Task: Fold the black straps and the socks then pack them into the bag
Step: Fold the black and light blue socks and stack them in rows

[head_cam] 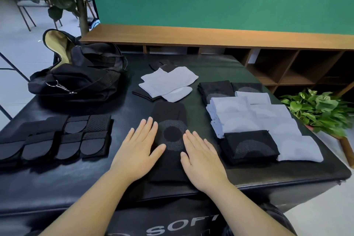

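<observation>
Black sock [168, 120] lies flat under left hand [138, 151] and right hand [201, 161], fingers straight

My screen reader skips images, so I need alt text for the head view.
Left hand and right hand press flat on a black sock on a black table. Folded socks lie right, folded straps left, open bag behind.

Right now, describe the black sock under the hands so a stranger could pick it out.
On the black padded table, look at the near edge in the middle, between the folded straps and the folded sock stack. The black sock lies flat, unfolded, a grey ring around its dark heel, both hands resting on it.
</observation>
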The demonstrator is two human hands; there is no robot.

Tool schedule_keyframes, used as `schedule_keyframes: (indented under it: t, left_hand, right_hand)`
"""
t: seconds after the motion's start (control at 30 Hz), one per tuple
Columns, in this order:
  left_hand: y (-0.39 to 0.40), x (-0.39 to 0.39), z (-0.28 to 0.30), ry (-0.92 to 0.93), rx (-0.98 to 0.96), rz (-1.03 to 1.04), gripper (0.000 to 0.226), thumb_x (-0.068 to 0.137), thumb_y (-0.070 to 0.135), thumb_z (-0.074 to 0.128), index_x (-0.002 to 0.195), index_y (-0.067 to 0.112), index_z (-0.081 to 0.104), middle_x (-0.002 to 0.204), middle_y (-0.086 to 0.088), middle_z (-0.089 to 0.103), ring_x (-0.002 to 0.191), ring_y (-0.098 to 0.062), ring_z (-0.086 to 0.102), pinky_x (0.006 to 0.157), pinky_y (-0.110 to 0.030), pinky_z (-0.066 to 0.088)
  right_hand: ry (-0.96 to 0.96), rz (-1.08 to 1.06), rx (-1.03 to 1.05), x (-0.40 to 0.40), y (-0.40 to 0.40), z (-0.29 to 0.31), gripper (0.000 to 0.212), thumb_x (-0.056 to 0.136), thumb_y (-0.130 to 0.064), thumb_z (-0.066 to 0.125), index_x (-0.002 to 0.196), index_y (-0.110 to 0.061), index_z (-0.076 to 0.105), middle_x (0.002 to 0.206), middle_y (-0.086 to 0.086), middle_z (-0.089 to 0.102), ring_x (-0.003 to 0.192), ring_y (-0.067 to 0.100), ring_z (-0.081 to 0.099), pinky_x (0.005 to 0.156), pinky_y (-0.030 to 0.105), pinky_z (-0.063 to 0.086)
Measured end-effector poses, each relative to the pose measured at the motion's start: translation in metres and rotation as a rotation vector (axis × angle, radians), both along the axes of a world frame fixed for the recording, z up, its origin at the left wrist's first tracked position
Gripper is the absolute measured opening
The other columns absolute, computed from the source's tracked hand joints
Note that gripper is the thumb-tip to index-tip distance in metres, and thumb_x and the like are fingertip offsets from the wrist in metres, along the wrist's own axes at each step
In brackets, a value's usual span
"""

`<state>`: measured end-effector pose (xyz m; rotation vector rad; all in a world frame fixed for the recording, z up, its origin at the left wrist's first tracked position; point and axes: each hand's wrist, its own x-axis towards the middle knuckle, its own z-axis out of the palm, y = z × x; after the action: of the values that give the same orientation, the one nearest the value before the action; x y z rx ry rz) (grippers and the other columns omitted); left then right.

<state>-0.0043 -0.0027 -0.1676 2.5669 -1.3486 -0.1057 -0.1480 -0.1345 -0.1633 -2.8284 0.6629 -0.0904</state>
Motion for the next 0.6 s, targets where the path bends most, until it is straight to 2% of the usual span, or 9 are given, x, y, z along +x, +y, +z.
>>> schedule_keyframes:
  t: [0.07, 0.2, 0.33, 0.4, 0.47, 0.5, 0.53, 0.6]
  left_hand:
    - [0.013, -0.01, 0.0, 0.006, 0.007, -0.113, 0.087, 0.066, 0.079, -0.023, 0.141, 0.035, -0.021, 0.146, 0.022, -0.031, 0.133, 0.007, -0.031, 0.11, -0.019, -0.019]
    - [0.033, -0.027, 0.003, 0.011, -0.001, -0.247, 0.075, 0.075, 0.069, -0.025, 0.143, 0.039, -0.016, 0.149, 0.027, -0.019, 0.132, 0.013, -0.027, 0.109, -0.015, -0.018]
    - [0.046, -0.033, -0.002, 0.045, -0.028, -0.269, 0.067, 0.086, 0.065, -0.016, 0.146, 0.04, -0.001, 0.152, 0.028, -0.005, 0.136, 0.012, -0.018, 0.113, -0.019, -0.011]
    - [0.05, -0.034, -0.007, 0.034, -0.03, -0.255, 0.064, 0.091, 0.065, -0.005, 0.147, 0.037, 0.01, 0.154, 0.024, 0.007, 0.139, 0.009, -0.01, 0.113, -0.022, -0.004]
    - [0.049, -0.035, -0.005, -0.006, 0.004, -0.243, 0.064, 0.095, 0.065, 0.009, 0.148, 0.032, 0.022, 0.153, 0.018, 0.021, 0.141, 0.003, 0.003, 0.111, -0.025, 0.008]
    - [0.048, -0.035, -0.003, -0.041, 0.011, -0.234, 0.066, 0.093, 0.068, 0.011, 0.147, 0.032, 0.024, 0.152, 0.018, 0.023, 0.141, 0.002, 0.005, 0.111, -0.025, 0.01]
    - [0.047, -0.035, -0.002, -0.019, 0.004, -0.238, 0.072, 0.088, 0.074, 0.008, 0.147, 0.035, 0.021, 0.153, 0.022, 0.016, 0.14, 0.005, 0.0, 0.112, -0.022, 0.006]
    - [0.048, -0.032, -0.003, 0.057, -0.06, -0.224, 0.085, 0.072, 0.086, -0.003, 0.144, 0.044, 0.014, 0.148, 0.033, 0.001, 0.135, 0.015, -0.014, 0.112, -0.014, -0.008]
  right_hand:
    - [-0.008, -0.001, 0.003, -0.001, 0.0, 0.001, 0.056, 0.101, -0.037, 0.019, 0.152, -0.02, 0.005, 0.16, -0.009, -0.002, 0.145, 0.007, -0.007, 0.116, 0.027, -0.005]
    - [-0.028, 0.002, -0.011, -0.003, 0.001, 0.001, 0.053, 0.103, -0.035, 0.019, 0.152, -0.022, 0.006, 0.16, -0.01, -0.003, 0.145, 0.006, -0.007, 0.116, 0.027, -0.005]
    - [-0.125, 0.138, 0.022, -0.01, 0.003, 0.004, 0.05, 0.1, -0.033, 0.018, 0.15, -0.032, 0.019, 0.158, -0.018, -0.002, 0.144, 0.0, -0.006, 0.114, 0.024, -0.002]
    - [-0.126, 0.241, 0.039, -0.016, 0.006, 0.005, 0.057, 0.095, -0.042, 0.01, 0.148, -0.031, 0.028, 0.157, -0.02, 0.006, 0.142, -0.004, -0.002, 0.114, 0.023, -0.001]
    - [-0.078, 0.295, 0.024, -0.021, 0.008, 0.003, 0.065, 0.095, -0.054, 0.002, 0.149, -0.028, 0.027, 0.156, -0.019, 0.011, 0.141, -0.006, -0.002, 0.114, 0.022, -0.004]
    - [-0.062, 0.304, 0.015, -0.023, 0.008, 0.002, 0.071, 0.092, -0.059, -0.002, 0.15, -0.028, 0.024, 0.156, -0.019, 0.011, 0.141, -0.006, -0.003, 0.113, 0.021, -0.007]
    - [-0.054, 0.307, 0.01, -0.024, 0.009, 0.002, 0.077, 0.087, -0.062, -0.004, 0.15, -0.027, 0.021, 0.156, -0.019, 0.01, 0.141, -0.005, -0.005, 0.112, 0.02, -0.009]
    - [-0.033, 0.313, -0.007, -0.027, 0.008, 0.002, 0.078, 0.087, -0.067, -0.001, 0.151, -0.026, 0.015, 0.157, -0.019, 0.004, 0.141, -0.005, -0.009, 0.113, 0.02, -0.011]
